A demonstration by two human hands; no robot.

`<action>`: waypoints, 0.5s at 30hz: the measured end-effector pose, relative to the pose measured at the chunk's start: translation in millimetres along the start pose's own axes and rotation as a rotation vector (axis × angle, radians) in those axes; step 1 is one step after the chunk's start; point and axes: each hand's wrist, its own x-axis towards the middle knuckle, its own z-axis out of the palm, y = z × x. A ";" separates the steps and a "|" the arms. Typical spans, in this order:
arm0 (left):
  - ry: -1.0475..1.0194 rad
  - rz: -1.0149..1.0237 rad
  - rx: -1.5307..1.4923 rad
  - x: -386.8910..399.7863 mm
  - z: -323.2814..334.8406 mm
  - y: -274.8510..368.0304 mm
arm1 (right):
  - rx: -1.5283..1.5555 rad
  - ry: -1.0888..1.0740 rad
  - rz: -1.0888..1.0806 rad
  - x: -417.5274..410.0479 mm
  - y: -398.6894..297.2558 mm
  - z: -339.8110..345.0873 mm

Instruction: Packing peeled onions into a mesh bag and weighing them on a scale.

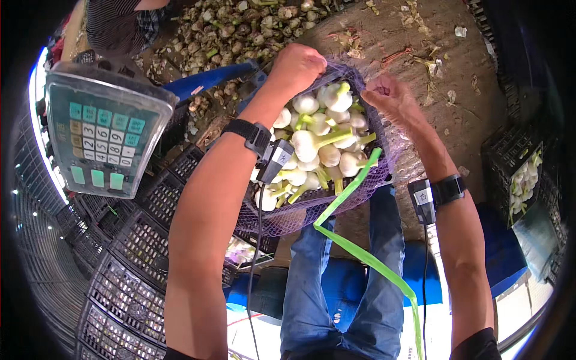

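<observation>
Purple mesh netting point(270, 223) is drawn around a load of white garlic bulbs point(307, 146) with green stems. At the far rim my left hand point(299, 65) is closed on a fold of the net. My right hand point(389, 96) has its fingers curled onto the net's edge at the right side. Black plastic shows under the bulbs, but the net and garlic hide most of it. A bright green plastic strip point(355, 252) runs in front of the net's near right side and down past my legs.
A weighing scale's keypad display point(101, 135) stands at the left on a blue post point(207, 82). Black crates point(130, 279) are stacked below it. Loose garlic point(238, 36) lies heaped on the floor beyond, near another person point(119, 27). More garlic fills a crate point(517, 175) at right.
</observation>
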 end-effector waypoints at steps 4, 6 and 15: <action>0.061 -0.129 -0.027 19.7 2.1 -4.9 | 0.012 0.045 -0.013 6.1 -12.3 0.3; -0.101 -0.182 -0.021 23.7 2.5 -2.9 | 0.038 0.051 -0.020 8.7 -2.2 -0.3; -0.446 -0.320 0.102 30.6 -23.7 21.9 | 0.137 0.014 -0.115 6.4 17.2 0.6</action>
